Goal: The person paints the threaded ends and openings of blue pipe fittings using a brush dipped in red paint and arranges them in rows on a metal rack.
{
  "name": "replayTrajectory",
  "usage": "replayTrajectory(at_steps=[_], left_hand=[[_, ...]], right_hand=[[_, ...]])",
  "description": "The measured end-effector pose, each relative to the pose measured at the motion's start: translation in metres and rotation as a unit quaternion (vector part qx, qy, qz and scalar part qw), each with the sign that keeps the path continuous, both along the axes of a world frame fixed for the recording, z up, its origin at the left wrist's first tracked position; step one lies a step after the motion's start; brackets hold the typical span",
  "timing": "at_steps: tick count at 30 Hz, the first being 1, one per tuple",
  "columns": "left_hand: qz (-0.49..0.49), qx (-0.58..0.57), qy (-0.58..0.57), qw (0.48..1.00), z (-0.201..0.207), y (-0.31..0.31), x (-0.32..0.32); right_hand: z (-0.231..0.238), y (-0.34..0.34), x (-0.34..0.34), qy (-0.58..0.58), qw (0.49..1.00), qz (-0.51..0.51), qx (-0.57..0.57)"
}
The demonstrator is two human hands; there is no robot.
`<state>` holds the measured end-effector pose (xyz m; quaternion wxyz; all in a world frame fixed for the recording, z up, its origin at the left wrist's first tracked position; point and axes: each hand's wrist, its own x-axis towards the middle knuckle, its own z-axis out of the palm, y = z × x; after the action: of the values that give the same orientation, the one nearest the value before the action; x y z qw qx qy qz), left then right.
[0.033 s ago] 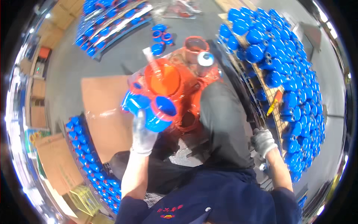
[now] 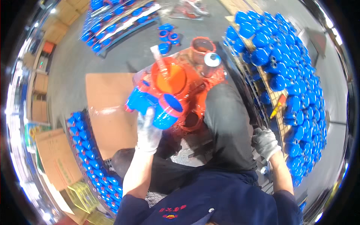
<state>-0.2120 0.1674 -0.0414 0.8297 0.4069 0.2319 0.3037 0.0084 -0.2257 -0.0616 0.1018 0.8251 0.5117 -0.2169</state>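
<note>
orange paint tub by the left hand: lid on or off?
Off. The orange paint tub shows open paint with a stick standing in it.

A pipe fitting (image 2: 155,107) sits before the bucket (image 2: 170,77); fitting racks (image 2: 288,82) stand right, cardboard (image 2: 108,108) left.

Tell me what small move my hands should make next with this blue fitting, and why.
Probably lower the blue fitting toward the orange paint bucket. Your left hand holds it raised just beside the bucket, its rims already orange. Your right hand rests off by the rack of blue fittings, holding nothing I can see.
</note>
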Motion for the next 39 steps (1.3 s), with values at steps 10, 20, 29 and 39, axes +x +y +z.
replayTrajectory(at_steps=[10, 20, 29, 39], left_hand=[[0.137, 0.145, 0.109, 0.974, 0.019, -0.037, -0.028], [0.128, 0.069, 0.032, 0.989, 0.009, -0.034, -0.025], [0.124, 0.063, 0.060, 0.988, 0.000, -0.019, -0.024], [0.163, 0.030, 0.060, 0.984, 0.009, -0.017, -0.016]], right_hand=[[0.021, 0.079, -0.016, 0.368, 0.701, -0.330, 0.514], [-0.013, 0.083, -0.009, 0.146, 0.850, -0.061, 0.503], [0.030, 0.197, 0.125, 0.211, 0.828, -0.176, 0.488], [-0.014, 0.387, 0.220, -0.037, 0.984, 0.025, 0.173]])
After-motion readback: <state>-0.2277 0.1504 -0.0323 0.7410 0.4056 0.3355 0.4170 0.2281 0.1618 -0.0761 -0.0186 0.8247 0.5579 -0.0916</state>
